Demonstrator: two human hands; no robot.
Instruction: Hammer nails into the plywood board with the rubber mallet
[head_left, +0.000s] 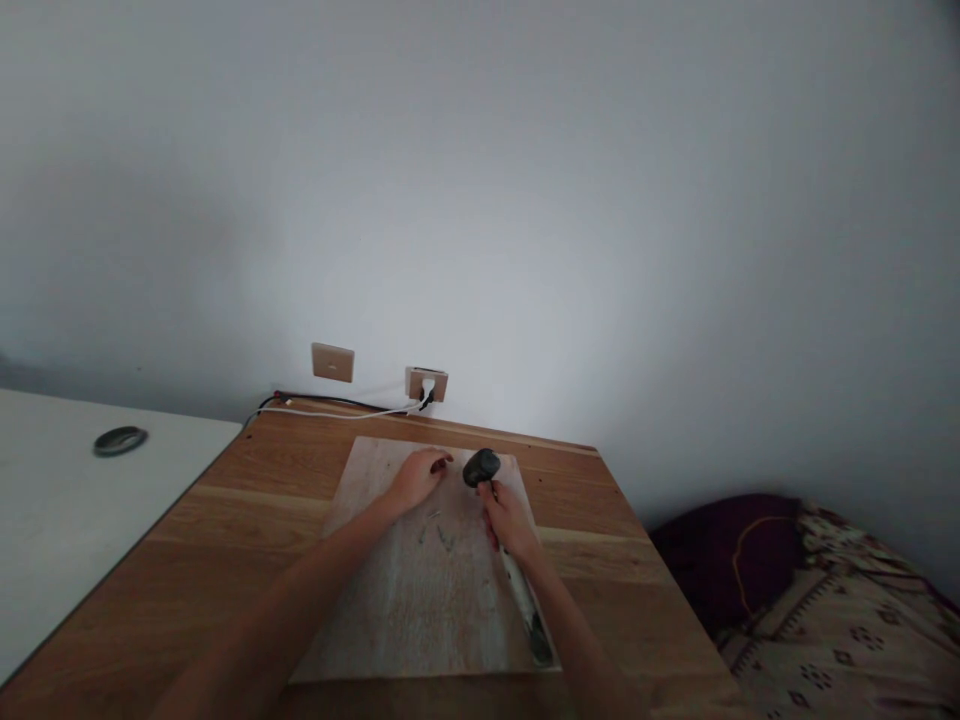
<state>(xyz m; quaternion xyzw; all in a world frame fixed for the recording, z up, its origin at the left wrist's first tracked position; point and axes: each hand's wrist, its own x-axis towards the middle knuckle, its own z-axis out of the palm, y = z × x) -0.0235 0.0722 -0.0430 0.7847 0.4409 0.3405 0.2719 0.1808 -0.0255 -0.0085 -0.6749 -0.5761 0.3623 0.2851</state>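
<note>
My right hand [507, 515] is wrapped around a hammer [482, 467] close to its dark, blocky head. The pale handle runs down under my forearm and ends in a dark grip. My left hand [417, 478] rests at the upper part of a worn, whitish wooden board [420, 610], its fingers curled together at the tips. Whatever those fingertips hold, if anything, is too small to make out. Several small thin dark bits [444, 540], possibly nails, lie on the board below my left hand.
Under the board is a wooden table [247, 540] against a wall. White and black cables [337, 411] run along its back edge to a socket [427, 385]. A dark ring-shaped object [120, 441] lies on a white surface at left. Patterned fabric [847, 630] is at right.
</note>
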